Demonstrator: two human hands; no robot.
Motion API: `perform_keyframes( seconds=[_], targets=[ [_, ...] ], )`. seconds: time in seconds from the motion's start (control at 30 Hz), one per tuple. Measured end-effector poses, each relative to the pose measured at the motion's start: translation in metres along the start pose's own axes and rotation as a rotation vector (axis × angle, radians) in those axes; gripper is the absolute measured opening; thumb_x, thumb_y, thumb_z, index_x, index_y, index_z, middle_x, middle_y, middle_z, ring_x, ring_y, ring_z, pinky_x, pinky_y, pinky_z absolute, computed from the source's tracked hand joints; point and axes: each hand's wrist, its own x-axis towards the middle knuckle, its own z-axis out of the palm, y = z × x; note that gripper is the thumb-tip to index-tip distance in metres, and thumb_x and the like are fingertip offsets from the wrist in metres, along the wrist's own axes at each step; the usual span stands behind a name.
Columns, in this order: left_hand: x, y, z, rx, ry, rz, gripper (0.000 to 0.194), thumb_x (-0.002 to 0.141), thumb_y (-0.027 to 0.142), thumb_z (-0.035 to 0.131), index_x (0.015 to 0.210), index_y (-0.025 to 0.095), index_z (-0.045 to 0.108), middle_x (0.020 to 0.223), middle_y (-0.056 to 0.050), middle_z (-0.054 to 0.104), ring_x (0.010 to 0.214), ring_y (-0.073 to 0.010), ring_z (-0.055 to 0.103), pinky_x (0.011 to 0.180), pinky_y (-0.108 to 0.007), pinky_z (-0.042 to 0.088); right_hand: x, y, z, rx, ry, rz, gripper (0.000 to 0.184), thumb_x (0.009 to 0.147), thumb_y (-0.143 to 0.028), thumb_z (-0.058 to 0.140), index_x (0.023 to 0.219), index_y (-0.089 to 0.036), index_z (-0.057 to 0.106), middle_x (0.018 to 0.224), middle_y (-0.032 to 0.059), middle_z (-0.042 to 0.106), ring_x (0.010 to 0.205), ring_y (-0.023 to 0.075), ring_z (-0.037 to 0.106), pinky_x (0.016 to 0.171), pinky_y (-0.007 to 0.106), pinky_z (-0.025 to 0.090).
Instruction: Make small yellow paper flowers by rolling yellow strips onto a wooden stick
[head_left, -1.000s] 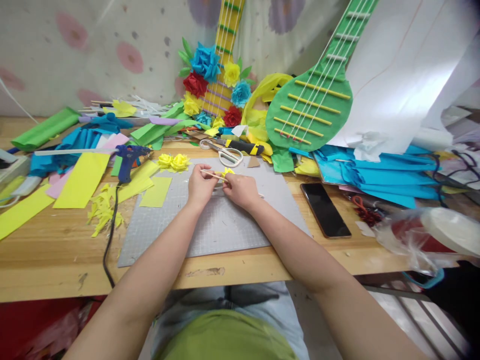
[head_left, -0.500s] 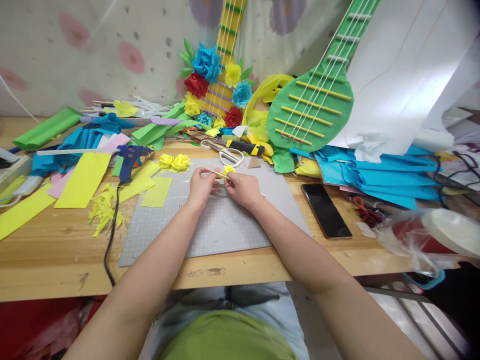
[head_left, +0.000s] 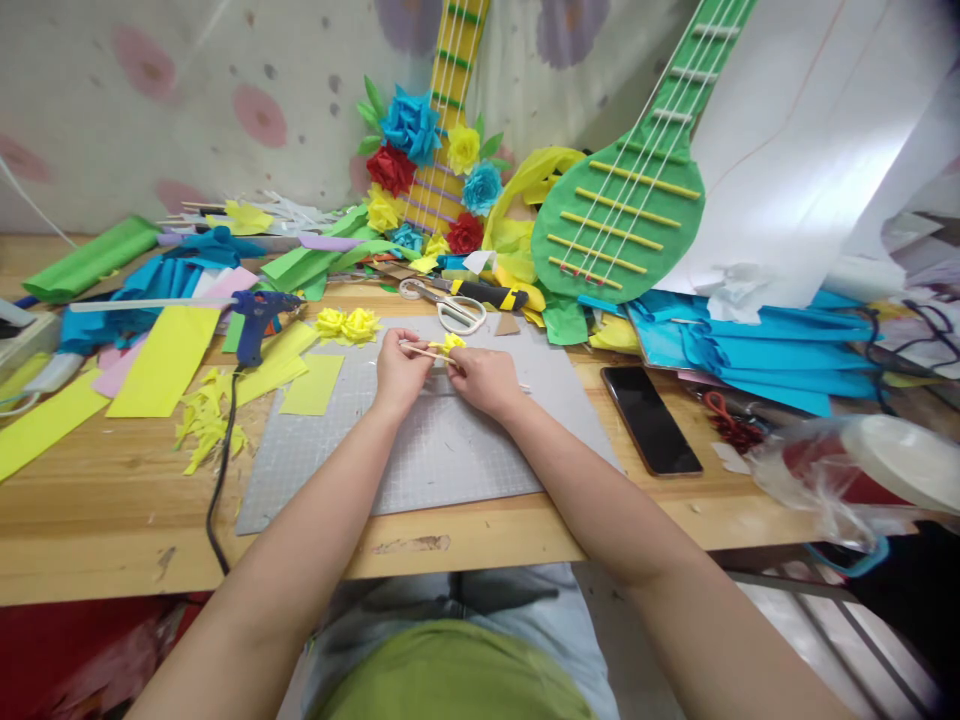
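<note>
Above the grey cutting mat, my two hands are close together with a thin wooden stick running between them. My left hand is closed, its thumb and finger pinching the stick's left end. My right hand has its fingers curled around the stick's other end. A small yellow paper flower piece shows just beyond my right fingertips; whether it is gripped is partly hidden. Two finished yellow paper flowers lie at the mat's far left edge, near a yellow paper piece.
Scissors and a utility knife lie behind my hands. A blue glue gun with its cord stands left, near yellow scraps. To the right are a phone and blue paper. A green paper-covered instrument leans behind.
My fingers shift slightly around the stick, and its angle changes a little. The yellow flower piece shows a bit differently beside my right fingers. Everything else on the table stays in place.
</note>
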Motion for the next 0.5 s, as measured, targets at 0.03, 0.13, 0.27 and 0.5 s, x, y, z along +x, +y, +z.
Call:
perform_keyframes(
  seconds=[0.03,0.13,0.27,0.5],
  targets=[
    [-0.0004,0.0014,0.0003,-0.024,0.004,-0.023,0.035,0.054,0.017,0.062,0.079,0.020,0.038,0.066,0.004,0.058,0.048,-0.0069,0.052,0.043,-0.018,0.042,0.0002,0.0003,0.0002,-0.001,0.007,0.015,0.023,0.082,-0.028,0.036,0.089,-0.021,0.057,0.088,0.0027,0.066,0.076,0.0147,0.056,0.057,0.024,0.025],
    [-0.0017,0.0065,0.0010,-0.078,0.018,-0.108,0.035,0.054,0.015,0.059,0.079,0.020,0.035,0.062,0.006,0.056,0.046,-0.0069,0.052,0.042,-0.017,0.042,0.0006,0.0009,0.0007,-0.006,0.029,0.025,0.023,0.082,-0.028,0.037,0.089,-0.021,0.058,0.087,0.0027,0.066,0.076,0.0147,0.056,0.057,0.024,0.025],
    [-0.0028,0.0107,0.0014,-0.079,0.014,-0.191,0.031,0.059,0.025,0.061,0.079,0.018,0.039,0.065,0.003,0.056,0.048,-0.0079,0.054,0.040,-0.018,0.043,0.0005,0.0011,0.0003,-0.006,0.043,0.018,0.024,0.082,-0.028,0.036,0.087,-0.021,0.058,0.086,0.0024,0.065,0.077,0.0143,0.056,0.057,0.024,0.025],
    [-0.0023,0.0071,0.0018,-0.035,0.047,-0.163,0.037,0.055,0.020,0.067,0.079,0.018,0.039,0.061,0.003,0.057,0.046,-0.0083,0.053,0.039,-0.018,0.042,-0.0005,0.0019,-0.0003,0.004,0.030,-0.056,0.021,0.081,-0.027,0.038,0.087,-0.022,0.058,0.087,0.0012,0.065,0.078,0.0141,0.055,0.058,0.024,0.026]
  ],
)
